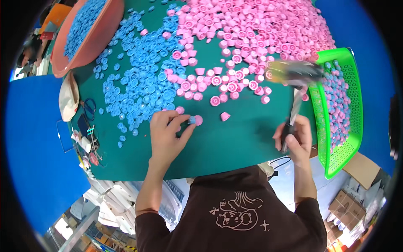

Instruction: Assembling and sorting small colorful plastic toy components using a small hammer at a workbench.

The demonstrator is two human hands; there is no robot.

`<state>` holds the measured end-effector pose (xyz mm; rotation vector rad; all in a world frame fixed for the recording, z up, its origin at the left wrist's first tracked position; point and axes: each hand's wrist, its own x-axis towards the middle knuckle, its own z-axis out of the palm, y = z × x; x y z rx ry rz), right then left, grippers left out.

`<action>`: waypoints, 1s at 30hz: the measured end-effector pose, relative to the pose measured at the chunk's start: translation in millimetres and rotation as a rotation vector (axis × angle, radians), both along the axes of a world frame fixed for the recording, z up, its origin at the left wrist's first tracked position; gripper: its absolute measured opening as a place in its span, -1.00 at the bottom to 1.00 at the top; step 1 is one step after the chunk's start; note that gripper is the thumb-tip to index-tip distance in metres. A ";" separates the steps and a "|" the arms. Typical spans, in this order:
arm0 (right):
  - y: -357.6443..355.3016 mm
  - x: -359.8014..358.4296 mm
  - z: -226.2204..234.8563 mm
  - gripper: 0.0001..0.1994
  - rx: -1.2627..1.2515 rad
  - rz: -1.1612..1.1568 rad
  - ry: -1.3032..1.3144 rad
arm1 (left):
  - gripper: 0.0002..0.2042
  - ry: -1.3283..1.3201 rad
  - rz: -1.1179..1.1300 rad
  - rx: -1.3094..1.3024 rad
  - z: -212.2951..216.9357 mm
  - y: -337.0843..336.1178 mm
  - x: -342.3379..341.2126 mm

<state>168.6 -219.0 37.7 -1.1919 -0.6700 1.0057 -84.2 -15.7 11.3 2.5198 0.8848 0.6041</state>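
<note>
Blue and pink caps being paired on a green counter, with most of the loose stock not yet touched.

At far left a salmon plastic basin sits heaped with small round blue caps, and more blue caps spread flat and ridged across the matte green counter. The left hand rests there, its grip pinched on a joined blue-and-pink cap at its fingertips. Beyond lies a large heap of pink caps, glossy and cup-shaped, some on their sides. The right hand is clenched on the dark handle of a hammer, its head blurred above the counter's edge. At far right a bright green mesh basket holds a shallow layer of mixed blue and pink pieces, so I judge only a minor share done.
</note>
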 end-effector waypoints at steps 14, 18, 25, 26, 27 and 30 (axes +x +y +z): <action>2.7 -5.2 10.6 -0.58 -0.357 0.072 -0.728 | -0.77 -0.094 -0.075 -0.055 -2.5 5.5 66.3; 0.2 -8.7 10.1 -0.58 -0.354 0.099 -0.766 | -0.77 -0.100 -0.087 -0.063 -1.6 7.9 66.1; 2.0 -13.9 9.6 -0.58 -0.371 0.124 -0.769 | -0.78 -0.086 -0.081 -0.055 -0.4 7.4 68.3; 2.2 -13.3 9.0 -0.58 -0.359 0.125 -0.779 | -0.78 -0.075 -0.086 -0.060 0.7 7.3 69.2; 2.4 -13.1 8.5 -0.58 -0.348 0.126 -0.788 | -0.78 -0.076 -0.084 -0.059 2.0 6.9 69.3; 2.3 -13.6 7.4 -0.58 -0.351 0.122 -0.790 | -0.78 -0.045 -0.112 -0.085 3.2 5.4 68.9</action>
